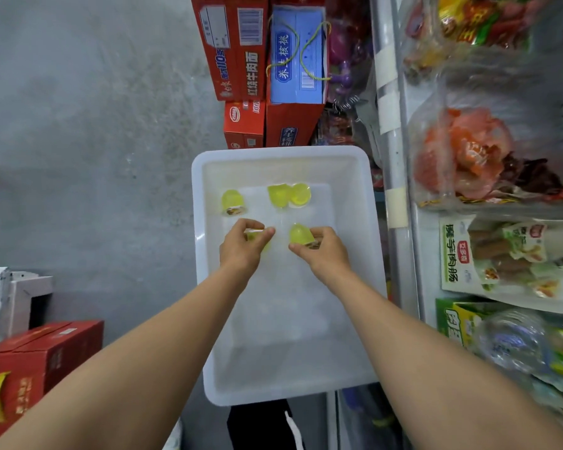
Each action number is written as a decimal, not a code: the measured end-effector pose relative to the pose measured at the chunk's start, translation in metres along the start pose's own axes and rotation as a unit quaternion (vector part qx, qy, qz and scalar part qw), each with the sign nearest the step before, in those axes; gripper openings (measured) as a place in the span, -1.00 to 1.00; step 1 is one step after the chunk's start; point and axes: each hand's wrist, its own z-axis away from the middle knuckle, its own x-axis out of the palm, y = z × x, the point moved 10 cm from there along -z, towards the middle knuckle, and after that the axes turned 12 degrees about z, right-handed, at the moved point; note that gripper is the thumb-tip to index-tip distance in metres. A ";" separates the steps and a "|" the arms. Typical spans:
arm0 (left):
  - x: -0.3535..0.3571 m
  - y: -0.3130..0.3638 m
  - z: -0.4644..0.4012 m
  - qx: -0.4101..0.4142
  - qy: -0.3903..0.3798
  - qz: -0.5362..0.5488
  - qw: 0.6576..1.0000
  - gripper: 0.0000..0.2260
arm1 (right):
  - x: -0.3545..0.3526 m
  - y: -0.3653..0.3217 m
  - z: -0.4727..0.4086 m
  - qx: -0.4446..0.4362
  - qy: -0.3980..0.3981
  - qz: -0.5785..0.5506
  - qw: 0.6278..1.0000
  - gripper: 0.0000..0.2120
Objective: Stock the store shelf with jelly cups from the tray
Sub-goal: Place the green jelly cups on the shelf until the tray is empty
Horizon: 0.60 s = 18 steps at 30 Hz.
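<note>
Hands [241, 243] [322, 251] pinch two cups [301, 234]; three loose [232, 201].

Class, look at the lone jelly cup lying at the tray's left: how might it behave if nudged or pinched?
The lone jelly cup lies on its side and looks rounded, so it would probably roll or slide on the smooth white tray. Its thin clear wall likely dents under a hard pinch. It looks light.

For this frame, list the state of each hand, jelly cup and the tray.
Left hand: pinching a jelly cup.
Right hand: gripping another cup, tipped over.
Cup at far left: lying on its side.
Two far cups: touching, loose.
Tray: nearly empty.
</note>
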 end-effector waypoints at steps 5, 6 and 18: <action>-0.019 0.022 0.050 0.023 -0.028 0.037 0.999 -0.75 | -0.030 -0.016 0.056 -0.009 0.034 -0.015 0.999 -0.53; -0.024 0.029 0.064 0.034 -0.032 0.041 0.998 -0.77 | -0.037 -0.021 0.071 -0.016 0.046 -0.018 0.999 -0.54; -0.111 0.109 0.285 0.194 -0.131 0.075 0.969 -0.84 | -0.121 -0.061 0.331 -0.098 0.198 -0.067 0.973 -0.64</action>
